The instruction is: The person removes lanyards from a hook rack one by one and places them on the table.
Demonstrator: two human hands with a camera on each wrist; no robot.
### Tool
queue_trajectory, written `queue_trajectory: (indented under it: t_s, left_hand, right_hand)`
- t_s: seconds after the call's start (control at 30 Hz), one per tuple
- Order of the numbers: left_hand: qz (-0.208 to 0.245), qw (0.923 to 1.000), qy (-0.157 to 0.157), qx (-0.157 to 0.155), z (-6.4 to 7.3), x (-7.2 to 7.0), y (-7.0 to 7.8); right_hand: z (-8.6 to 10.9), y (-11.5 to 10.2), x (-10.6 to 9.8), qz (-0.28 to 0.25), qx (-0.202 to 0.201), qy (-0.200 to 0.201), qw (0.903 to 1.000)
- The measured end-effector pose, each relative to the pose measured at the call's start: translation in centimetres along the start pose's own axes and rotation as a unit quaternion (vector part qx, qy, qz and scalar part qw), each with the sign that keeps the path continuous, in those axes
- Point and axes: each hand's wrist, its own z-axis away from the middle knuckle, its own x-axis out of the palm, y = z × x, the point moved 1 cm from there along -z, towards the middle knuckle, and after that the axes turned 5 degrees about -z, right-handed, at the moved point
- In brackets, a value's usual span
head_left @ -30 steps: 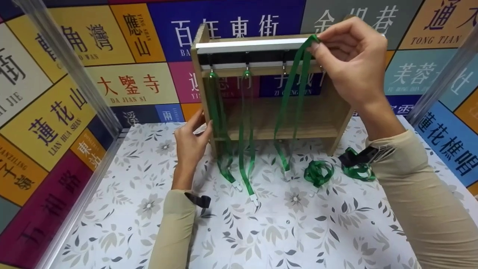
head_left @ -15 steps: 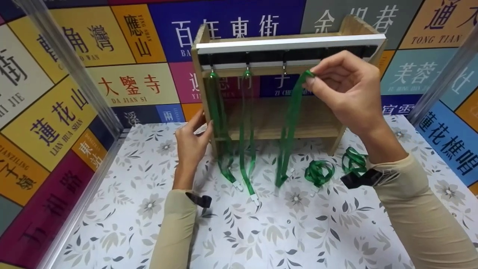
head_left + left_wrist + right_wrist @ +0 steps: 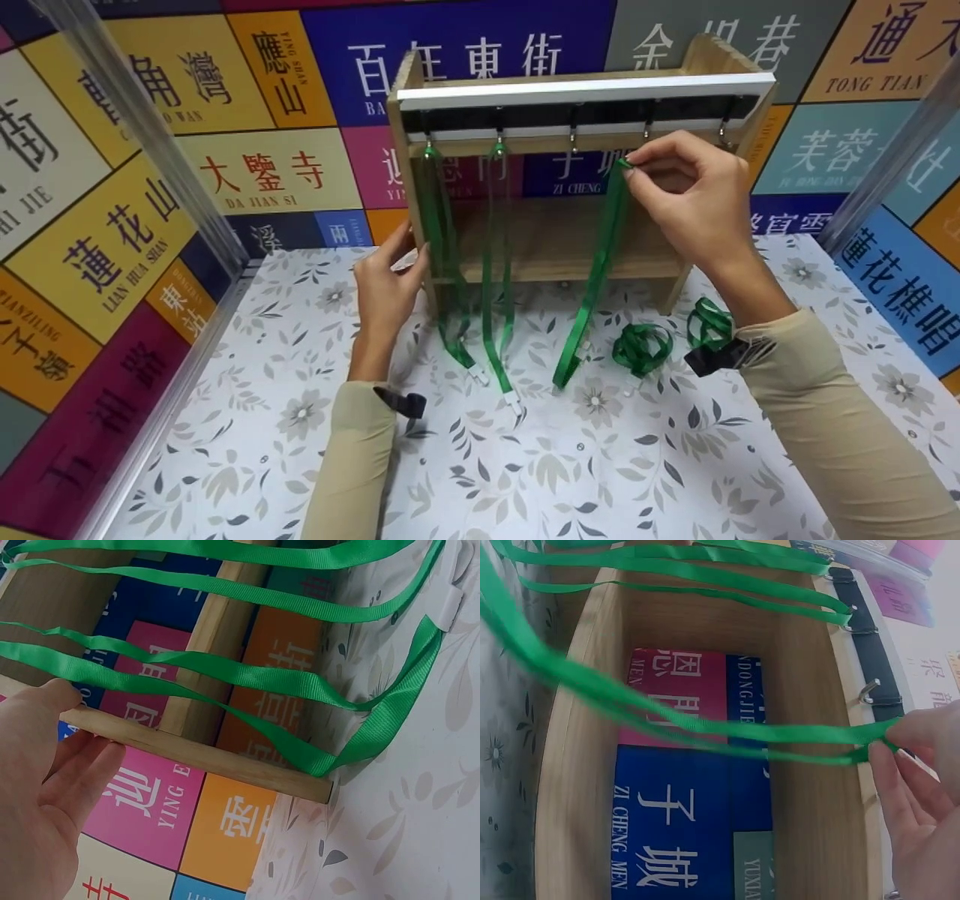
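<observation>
My right hand [image 3: 697,195] pinches the top of a green lanyard [image 3: 602,259] between thumb and fingertips, below the hooks of a wooden rack [image 3: 585,88]. The lanyard's lower end hangs down to the tabletop. In the right wrist view its two strands [image 3: 772,733] run from my fingertips, near the bare third hook [image 3: 868,691]. My left hand [image 3: 386,289] grips the rack's left side panel, thumb on one face and fingers on the other, as the left wrist view shows at the panel edge [image 3: 202,754]. Two more lanyards hang from the first hook [image 3: 429,146] and second hook [image 3: 500,142].
Two coiled green lanyards [image 3: 641,349] lie on the floral tablecloth [image 3: 525,480] at the right, one partly behind my right wrist. The fourth hook [image 3: 646,131] and fifth hook [image 3: 722,135] hold nothing. A wall of coloured sign panels [image 3: 262,169] stands behind.
My right hand has come down from the rack's top bar with the lanyard, uncovering the right-hand hooks. The lanyard's lower end has dropped lower. My left hand stays on the side panel.
</observation>
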Motion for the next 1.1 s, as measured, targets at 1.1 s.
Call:
queue_trajectory:
  t_s: [1.1]
  left_hand:
    - [0.009,1.0,-0.003,-0.001,0.1,-0.1,0.0]
  right_hand:
    - [2.0,6.3,-1.4,-0.05,0.093,-0.076,0.9916]
